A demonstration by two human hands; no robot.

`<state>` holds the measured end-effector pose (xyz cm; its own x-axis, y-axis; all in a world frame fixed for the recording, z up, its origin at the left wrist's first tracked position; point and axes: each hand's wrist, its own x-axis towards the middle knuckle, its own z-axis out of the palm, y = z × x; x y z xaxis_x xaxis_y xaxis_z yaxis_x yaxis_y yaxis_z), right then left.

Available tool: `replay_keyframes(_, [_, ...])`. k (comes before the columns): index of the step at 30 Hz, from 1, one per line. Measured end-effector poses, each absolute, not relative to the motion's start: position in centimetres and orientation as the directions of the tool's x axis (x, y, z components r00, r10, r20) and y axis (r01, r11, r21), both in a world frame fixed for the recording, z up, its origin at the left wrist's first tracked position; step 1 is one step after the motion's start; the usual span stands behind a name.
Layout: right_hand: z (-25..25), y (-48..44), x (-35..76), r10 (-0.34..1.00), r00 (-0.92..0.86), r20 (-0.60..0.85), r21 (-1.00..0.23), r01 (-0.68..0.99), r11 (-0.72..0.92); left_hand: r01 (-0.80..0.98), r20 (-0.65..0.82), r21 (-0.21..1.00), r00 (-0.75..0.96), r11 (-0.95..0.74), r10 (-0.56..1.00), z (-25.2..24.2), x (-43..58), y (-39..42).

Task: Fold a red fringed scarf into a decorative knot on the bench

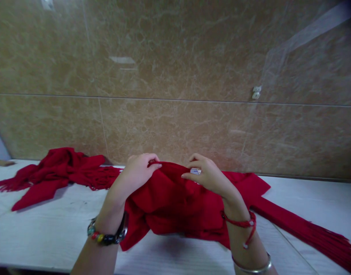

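Note:
A red scarf (175, 206) lies bunched on the table in front of me, its upper edge lifted between my hands. My left hand (138, 172) pinches that edge between thumb and fingers. At the other end of the lifted edge is my right hand (207, 173), its thumb and fingers curled around the cloth, with a small gap between them. A small white label-like patch (195, 171) shows in this gap; whether it belongs to the scarf I cannot tell. Part of the cloth is hidden behind my right forearm.
Another crumpled red scarf (68, 168) with fringes lies to the left. Flat red cloth with a long fringe (310, 229) stretches to the right. The white table (49, 236) meets a brown marbled wall (175, 76) at the back.

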<state>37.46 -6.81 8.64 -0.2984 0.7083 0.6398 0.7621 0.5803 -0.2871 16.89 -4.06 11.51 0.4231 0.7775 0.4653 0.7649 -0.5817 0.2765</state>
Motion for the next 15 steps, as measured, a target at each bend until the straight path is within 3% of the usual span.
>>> replay_keyframes(7, [8.5, -6.7, 36.4, 0.594, -0.254, 0.763, -0.180, 0.800, 0.573, 0.744, 0.411, 0.164, 0.545, -0.648, 0.730, 10.5, 19.6, -5.7])
replay_keyframes(15, [8.5, -6.7, 38.2, 0.742, -0.320, 0.589, -0.279, 0.782, 0.558, 0.797, 0.515, 0.149, 0.442, -0.585, 0.734, 11.9, 18.7, -5.8])
